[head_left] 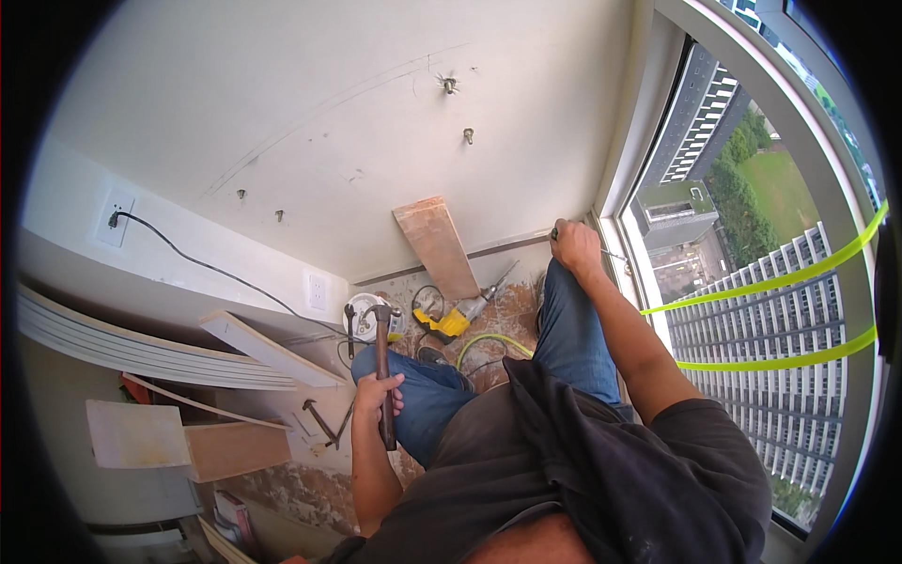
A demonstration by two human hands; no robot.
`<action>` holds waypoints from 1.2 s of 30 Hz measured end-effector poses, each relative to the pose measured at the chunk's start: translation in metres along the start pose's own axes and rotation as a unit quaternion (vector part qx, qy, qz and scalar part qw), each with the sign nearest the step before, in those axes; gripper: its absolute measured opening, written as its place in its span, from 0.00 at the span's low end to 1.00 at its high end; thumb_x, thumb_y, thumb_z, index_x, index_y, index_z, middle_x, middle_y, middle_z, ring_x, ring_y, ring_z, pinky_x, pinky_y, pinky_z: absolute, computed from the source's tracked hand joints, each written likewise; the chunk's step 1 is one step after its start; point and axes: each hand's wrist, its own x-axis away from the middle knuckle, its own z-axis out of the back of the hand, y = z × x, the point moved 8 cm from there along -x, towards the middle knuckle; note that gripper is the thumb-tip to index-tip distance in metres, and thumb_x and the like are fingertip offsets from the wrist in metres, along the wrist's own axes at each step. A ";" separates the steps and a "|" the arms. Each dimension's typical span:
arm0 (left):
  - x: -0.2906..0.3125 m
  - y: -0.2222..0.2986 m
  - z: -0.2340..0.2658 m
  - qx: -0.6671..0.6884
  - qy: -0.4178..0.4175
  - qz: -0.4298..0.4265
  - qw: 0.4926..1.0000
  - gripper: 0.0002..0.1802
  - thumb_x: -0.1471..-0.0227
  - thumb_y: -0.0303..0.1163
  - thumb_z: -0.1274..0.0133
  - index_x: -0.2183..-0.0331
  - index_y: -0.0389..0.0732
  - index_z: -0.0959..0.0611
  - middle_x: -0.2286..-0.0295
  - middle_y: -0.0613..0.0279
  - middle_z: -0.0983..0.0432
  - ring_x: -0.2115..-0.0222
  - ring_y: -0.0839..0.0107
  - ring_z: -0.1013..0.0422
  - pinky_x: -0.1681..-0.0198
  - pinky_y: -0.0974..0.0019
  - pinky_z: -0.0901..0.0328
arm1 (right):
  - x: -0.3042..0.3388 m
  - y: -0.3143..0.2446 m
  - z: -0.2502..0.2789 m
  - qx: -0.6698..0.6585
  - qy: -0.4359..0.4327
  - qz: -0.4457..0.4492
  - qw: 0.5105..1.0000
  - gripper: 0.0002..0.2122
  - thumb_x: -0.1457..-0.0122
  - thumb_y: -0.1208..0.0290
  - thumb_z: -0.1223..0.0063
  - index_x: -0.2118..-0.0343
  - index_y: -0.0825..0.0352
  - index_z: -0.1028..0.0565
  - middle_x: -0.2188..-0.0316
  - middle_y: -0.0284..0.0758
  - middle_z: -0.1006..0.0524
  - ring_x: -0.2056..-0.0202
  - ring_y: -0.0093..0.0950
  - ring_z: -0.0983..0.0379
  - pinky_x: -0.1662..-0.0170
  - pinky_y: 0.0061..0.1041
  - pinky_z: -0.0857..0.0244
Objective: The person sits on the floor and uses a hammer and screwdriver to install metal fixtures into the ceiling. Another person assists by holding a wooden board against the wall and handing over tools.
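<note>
My left hand (378,395) is wrapped round the brown handle of a hammer (381,350), which stands upright in front of my left knee, metal head up. My right hand (575,246) is closed by the low corner of the wall and window frame, above my right knee. It grips a thin-shafted tool (614,256) with a dark handle; the shaft points toward the window frame, and my fingers hide most of the grip. Between my legs and the wall lies a yellow power drill (453,323) with a long bit. A wooden board (436,242) leans on the wall behind it.
Metal bolts (448,86) stick out of the white wall. A white bucket (365,308) stands by the left corner. At left are stacked white boards (141,350), a cable from a wall socket (116,218), and floor tools (321,423). Yellow-green straps (770,292) cross the window at right.
</note>
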 end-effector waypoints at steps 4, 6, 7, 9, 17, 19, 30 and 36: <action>0.000 0.000 0.000 -0.002 0.001 0.000 1.000 0.16 0.48 0.36 0.31 0.66 0.37 0.21 0.80 0.56 0.24 0.85 0.63 0.26 0.85 0.59 0.32 | 0.001 -0.001 0.000 0.005 -0.016 -0.010 1.000 0.07 0.44 0.68 0.42 0.70 0.66 0.21 0.69 0.46 0.18 0.65 0.48 0.19 0.60 0.46 0.25; 0.001 -0.001 0.000 0.001 -0.002 0.000 1.000 0.16 0.48 0.36 0.31 0.66 0.37 0.21 0.80 0.56 0.24 0.85 0.63 0.26 0.85 0.59 0.32 | 0.001 -0.002 0.001 0.007 -0.020 -0.014 1.000 0.07 0.44 0.68 0.41 0.70 0.66 0.20 0.70 0.47 0.18 0.65 0.48 0.19 0.60 0.46 0.25; 0.000 -0.001 0.000 0.003 -0.003 0.001 1.000 0.17 0.48 0.36 0.31 0.66 0.37 0.21 0.79 0.55 0.24 0.85 0.63 0.26 0.85 0.59 0.32 | 0.001 -0.002 0.001 0.008 -0.020 -0.017 1.000 0.07 0.44 0.67 0.41 0.70 0.66 0.20 0.70 0.47 0.18 0.65 0.49 0.19 0.60 0.47 0.26; 0.000 -0.002 0.001 0.006 -0.005 0.001 1.000 0.17 0.48 0.36 0.31 0.66 0.37 0.21 0.79 0.55 0.24 0.85 0.63 0.26 0.85 0.59 0.32 | 0.000 -0.002 0.001 0.009 -0.021 -0.023 0.999 0.08 0.44 0.65 0.40 0.69 0.65 0.20 0.71 0.48 0.18 0.65 0.49 0.19 0.59 0.47 0.26; 0.000 -0.001 0.002 0.025 -0.015 0.003 1.000 0.18 0.49 0.37 0.31 0.63 0.37 0.21 0.79 0.56 0.23 0.85 0.63 0.26 0.84 0.59 0.31 | -0.002 -0.002 -0.002 0.016 -0.035 -0.024 0.999 0.08 0.44 0.66 0.40 0.69 0.66 0.20 0.70 0.49 0.18 0.63 0.50 0.20 0.57 0.48 0.27; 0.000 -0.003 0.002 0.034 -0.023 0.001 0.999 0.18 0.49 0.37 0.31 0.63 0.37 0.21 0.79 0.56 0.23 0.85 0.63 0.26 0.85 0.59 0.31 | -0.002 -0.002 -0.003 0.019 -0.035 -0.022 0.999 0.09 0.44 0.65 0.40 0.68 0.67 0.20 0.69 0.49 0.18 0.63 0.50 0.20 0.57 0.48 0.27; -0.002 -0.009 0.007 0.064 -0.031 -0.002 0.997 0.21 0.51 0.39 0.30 0.62 0.36 0.21 0.79 0.55 0.23 0.85 0.63 0.26 0.85 0.60 0.31 | -0.006 -0.008 -0.007 0.037 -0.058 -0.021 0.997 0.11 0.43 0.62 0.38 0.66 0.66 0.19 0.67 0.47 0.17 0.62 0.48 0.19 0.57 0.46 0.26; -0.002 -0.001 0.004 0.079 -0.053 -0.012 0.995 0.22 0.51 0.39 0.30 0.62 0.36 0.21 0.78 0.55 0.22 0.84 0.63 0.25 0.84 0.60 0.31 | -0.085 -0.011 0.002 -0.178 0.043 -0.044 0.982 0.13 0.41 0.61 0.38 0.62 0.68 0.18 0.69 0.47 0.16 0.72 0.44 0.20 0.66 0.39 0.26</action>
